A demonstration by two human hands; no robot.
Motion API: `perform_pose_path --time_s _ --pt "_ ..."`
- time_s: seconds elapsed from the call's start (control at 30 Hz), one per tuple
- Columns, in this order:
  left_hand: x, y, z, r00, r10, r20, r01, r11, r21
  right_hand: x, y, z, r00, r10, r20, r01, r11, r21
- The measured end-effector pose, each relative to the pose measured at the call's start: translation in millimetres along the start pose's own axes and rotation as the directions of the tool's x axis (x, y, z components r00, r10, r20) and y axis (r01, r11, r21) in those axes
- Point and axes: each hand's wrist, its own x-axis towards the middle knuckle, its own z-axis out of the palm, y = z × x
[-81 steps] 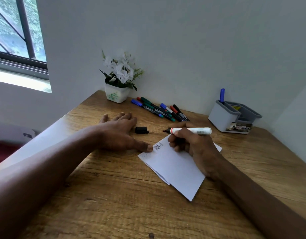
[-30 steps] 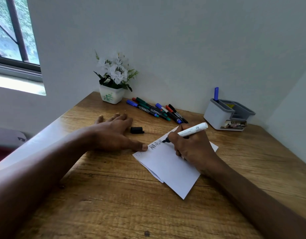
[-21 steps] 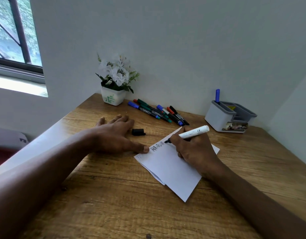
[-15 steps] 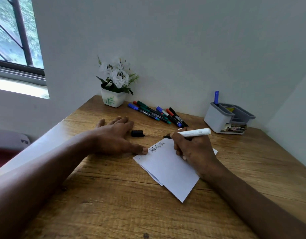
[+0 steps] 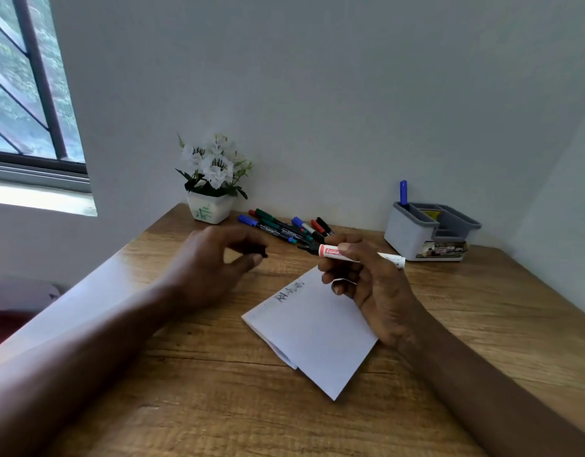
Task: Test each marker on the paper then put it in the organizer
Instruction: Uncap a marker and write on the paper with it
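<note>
The right hand grips the marker between thumb and curled fingers, raised off the paper. The marker lies about level across the top of the grip. Its red label and bare black tip stick out to the left of the fingers, and its white tail pokes out to the right past the knuckles, towards the organizer. The tip is in the air beyond the paper's far corner, touching nothing.

The left hand is up off the table, left of the tip, with fingers bent over the thumb and pinching the small black cap. That hand is blurred, so how the cap sits in the pinch cannot be told. Cap and tip are near each other but apart.

The paper is a folded white sheet lying flat and cornerwise on the table under the right wrist, with a short line of black writing near its far left edge.

The organizer stands at the far right against the wall, grey, with a blue marker upright in its back left compartment. The loose markers lie in a row at the back of the table, between the organizer and a pot of white flowers
</note>
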Motion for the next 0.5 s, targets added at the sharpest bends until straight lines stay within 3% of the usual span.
perform_pose_path --time_s 0.07,0.13,0.27,0.5 --pt "-3 5 -3 1.0 -0.002 -0.02 -0.005 0.95 -0.312 -2 -1 0 1.0 0.006 0.017 -0.006 1.0 0.019" --pt "-6 11 -5 1.0 0.027 0.011 -0.018 0.875 -0.483 -3 -1 0 0.999 0.014 0.039 -0.015 0.999 0.029" --pt "-10 17 -3 0.987 0.119 0.107 -0.044 0.844 -0.534 -5 -2 2 0.998 0.018 0.054 -0.018 1.0 -0.001" --pt "-15 25 -2 0.973 0.161 0.163 -0.035 0.807 -0.59 -9 -1 7 0.995 0.015 0.103 -0.006 0.996 -0.087"
